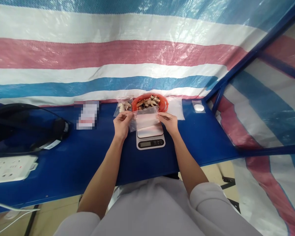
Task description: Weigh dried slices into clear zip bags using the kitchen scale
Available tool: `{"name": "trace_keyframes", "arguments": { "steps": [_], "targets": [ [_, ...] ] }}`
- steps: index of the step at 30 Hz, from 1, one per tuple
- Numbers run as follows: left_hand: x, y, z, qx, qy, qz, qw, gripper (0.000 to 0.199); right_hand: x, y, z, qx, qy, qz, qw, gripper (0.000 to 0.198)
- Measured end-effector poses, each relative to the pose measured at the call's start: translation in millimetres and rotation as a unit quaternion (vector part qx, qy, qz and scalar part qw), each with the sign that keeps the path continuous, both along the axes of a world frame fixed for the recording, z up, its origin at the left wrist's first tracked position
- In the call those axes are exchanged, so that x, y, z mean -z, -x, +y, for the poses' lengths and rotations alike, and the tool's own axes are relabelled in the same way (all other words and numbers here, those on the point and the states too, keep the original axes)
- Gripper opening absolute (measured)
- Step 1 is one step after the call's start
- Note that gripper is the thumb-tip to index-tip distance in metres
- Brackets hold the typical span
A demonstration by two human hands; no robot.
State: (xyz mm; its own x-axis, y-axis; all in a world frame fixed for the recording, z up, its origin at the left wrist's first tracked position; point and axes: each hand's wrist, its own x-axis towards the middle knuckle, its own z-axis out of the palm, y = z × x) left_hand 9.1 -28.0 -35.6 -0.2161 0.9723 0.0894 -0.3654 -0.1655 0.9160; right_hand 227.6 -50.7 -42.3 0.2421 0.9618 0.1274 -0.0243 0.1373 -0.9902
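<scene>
Clear bag [147,118] pinched at both top corners, held above the scale [150,144].

Left to right on the blue table [199,141], all placed off the scale: power strip [9,168] far left, near edge; black gear [61,129] left, beyond the strip; blurred packet [88,114] left and further back; bag of pale pieces [116,112] back-left. Left hand [121,125] at scale's left, thumb and fingers closed on clear bag's left corner. Orange bag [165,104] of dried slices [149,102] right behind scale. Right hand [170,123] at scale's right, same closed pinch on the right corner. White sheet [177,108] back-right; white disc [199,107] in a small bag [194,110] further right. Can't tell if clear bag touches the scale.
</scene>
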Motion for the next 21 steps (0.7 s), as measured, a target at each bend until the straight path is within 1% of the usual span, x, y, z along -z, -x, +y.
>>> {"name": "trace_keyframes", "arguments": {
  "steps": [3, 5, 7, 9, 11, 12, 14, 16, 18, 19, 21],
  "targets": [
    [1.4, 4.9, 0.1, 0.019, 0.002, 0.012, 1.0, 0.035, -0.9, -2.3, 1.6, -0.007, 0.0, -0.006, 1.0, 0.035],
    [-1.7, 8.6, 0.0, 0.034, -0.005, 0.028, 0.999, 0.034, -2.8, -5.2, 3.1, -0.018, -0.008, -0.014, 1.0, 0.033],
    [-10.2, 13.1, 1.1, 0.051, -0.01, 0.064, 0.997, 0.034, -6.5, -9.1, 4.9, -0.033, -0.017, -0.027, 0.999, 0.032],
    [-24.6, 17.5, 4.5, 0.077, -0.005, 0.123, 0.989, 0.036, -12.6, -12.9, 7.0, -0.049, -0.022, -0.052, 0.997, 0.033],
    [-43.6, 19.8, 11.0, 0.121, -0.006, 0.201, 0.972, 0.038, -20.8, -15.4, 9.2, -0.065, -0.028, -0.083, 0.994, 0.032],
    [-53.9, 19.4, 15.2, 0.151, -0.016, 0.243, 0.958, 0.036, -25.3, -15.9, 10.3, -0.075, -0.035, -0.1, 0.992, 0.031],
    [-73.7, 15.0, 24.5, 0.22, -0.032, 0.313, 0.923, 0.032, -34.4, -15.4, 12.5, -0.094, -0.054, -0.131, 0.985, 0.028],
    [-89.6, 6.3, 32.9, 0.302, -0.018, 0.352, 0.886, 0.027, -42.4, -13.8, 14.6, -0.115, -0.074, -0.161, 0.977, 0.024],
    [-99.3, -4.3, 38.5, 0.333, -0.011, 0.355, 0.874, 0.024, -48.3, -12.8, 16.4, -0.131, -0.089, -0.18, 0.971, 0.022],
    [-101.5, -9.3, 39.9, 0.332, -0.016, 0.35, 0.876, 0.024, -50.5, -12.9, 17.3, -0.133, -0.094, -0.182, 0.97, 0.022],
    [-100.6, -17.5, 40.4, 0.317, -0.036, 0.327, 0.89, 0.024, -53.6, -15.0, 18.5, -0.129, -0.094, -0.171, 0.972, 0.025]
  ]
}}
